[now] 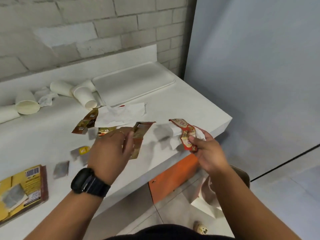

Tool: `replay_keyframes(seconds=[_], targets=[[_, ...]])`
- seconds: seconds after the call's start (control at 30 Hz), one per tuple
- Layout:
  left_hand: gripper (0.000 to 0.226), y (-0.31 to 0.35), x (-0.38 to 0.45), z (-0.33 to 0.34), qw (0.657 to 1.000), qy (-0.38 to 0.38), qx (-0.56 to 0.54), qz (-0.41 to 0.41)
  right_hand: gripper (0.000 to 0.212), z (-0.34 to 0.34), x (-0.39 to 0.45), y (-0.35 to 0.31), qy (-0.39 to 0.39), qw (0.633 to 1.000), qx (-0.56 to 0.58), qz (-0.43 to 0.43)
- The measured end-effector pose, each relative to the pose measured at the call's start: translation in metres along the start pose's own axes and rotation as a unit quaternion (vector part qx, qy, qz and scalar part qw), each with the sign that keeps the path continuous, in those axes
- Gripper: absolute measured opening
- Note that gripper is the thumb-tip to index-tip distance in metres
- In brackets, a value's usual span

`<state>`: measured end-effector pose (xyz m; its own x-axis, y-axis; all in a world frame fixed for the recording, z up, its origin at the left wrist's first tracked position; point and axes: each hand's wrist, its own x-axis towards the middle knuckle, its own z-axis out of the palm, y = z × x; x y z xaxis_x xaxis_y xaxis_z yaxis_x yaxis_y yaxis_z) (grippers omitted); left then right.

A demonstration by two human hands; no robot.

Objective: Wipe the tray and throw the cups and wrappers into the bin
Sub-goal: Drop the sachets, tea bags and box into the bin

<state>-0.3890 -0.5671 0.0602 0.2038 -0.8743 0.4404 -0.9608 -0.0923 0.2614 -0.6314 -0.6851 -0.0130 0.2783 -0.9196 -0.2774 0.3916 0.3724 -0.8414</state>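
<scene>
A white tray (135, 82) lies at the back right of the white counter. Several white paper cups (84, 97) lie tipped over to its left. My right hand (207, 149) is shut on a red wrapper (185, 134) together with a white tissue, past the counter's front edge. My left hand (110, 148) pinches a brown wrapper (140, 135) just above the counter. Another brown wrapper (85, 122) and a crumpled white napkin (121, 115) lie behind my left hand. The bin (209, 193), lined with a white bag, stands on the floor below my right hand.
A yellow and brown box (22, 189) lies at the front left of the counter (181, 104). Small grey sachets (61, 169) and a yellow packet (84, 150) are scattered near my left wrist. A brick wall runs behind, an orange cabinet panel (171, 177) below.
</scene>
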Motion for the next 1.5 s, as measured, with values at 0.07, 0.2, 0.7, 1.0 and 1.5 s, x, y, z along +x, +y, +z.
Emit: replay_keyframes(seconds=[0.07,0.2,0.7,1.0,1.5], targets=[[0.027,0.037,0.007,0.019,0.997,-0.028,-0.071,-0.012,0.079,-0.034,0.0,-0.011,0.046,0.999,0.008,0.009],[0.023,0.114,0.012,0.064,0.974,-0.119,-0.188,-0.027,0.051,-0.109,-0.005,-0.034,0.127,0.991,0.025,0.035],[0.02,0.269,-0.01,0.327,0.828,-0.501,-0.187,-0.17,0.022,-0.335,0.017,0.037,0.269,0.893,-0.25,0.259],[0.044,0.25,-0.045,0.363,0.662,-0.604,-0.265,-0.356,0.041,-0.375,0.048,0.069,0.24,0.847,-0.353,0.317],[0.046,0.237,-0.022,0.303,0.753,-0.553,-0.204,-0.292,0.035,-0.301,0.053,0.039,0.023,0.788,-0.506,0.348]])
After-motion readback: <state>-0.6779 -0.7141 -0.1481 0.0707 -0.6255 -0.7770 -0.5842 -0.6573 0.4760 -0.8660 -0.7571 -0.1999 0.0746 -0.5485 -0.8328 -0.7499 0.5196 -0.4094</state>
